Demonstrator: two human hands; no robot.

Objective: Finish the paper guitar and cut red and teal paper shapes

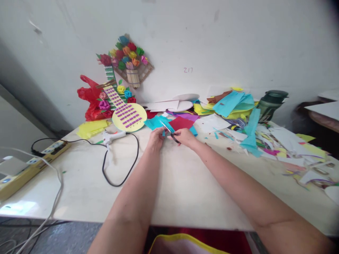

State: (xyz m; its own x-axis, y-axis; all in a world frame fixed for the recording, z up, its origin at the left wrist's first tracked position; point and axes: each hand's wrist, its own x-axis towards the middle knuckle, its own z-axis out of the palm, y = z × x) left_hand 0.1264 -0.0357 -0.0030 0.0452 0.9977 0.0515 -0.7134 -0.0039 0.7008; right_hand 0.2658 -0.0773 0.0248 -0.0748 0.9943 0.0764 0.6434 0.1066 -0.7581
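Above the middle of the table, my right hand [185,137] is closed on a pair of scissors [174,137] with dark handles. Their metal blades point up and left, over turquoise paper. My left hand [156,138] is just left of them, its fingers pinched at the near edge of a turquoise crepe paper piece [155,122]. Exactly how its fingertips grip the paper is hard to see. Behind the scissors lies a red paper sheet [181,123], with a bit of turquoise showing under its right side.
A hot glue gun [112,137] with a looping black cord lies left of my hands, near a power strip [34,164]. A paper guitar shape [129,118] leans behind it. Paper scraps [286,148] and a green bottle [271,104] occupy the right side.
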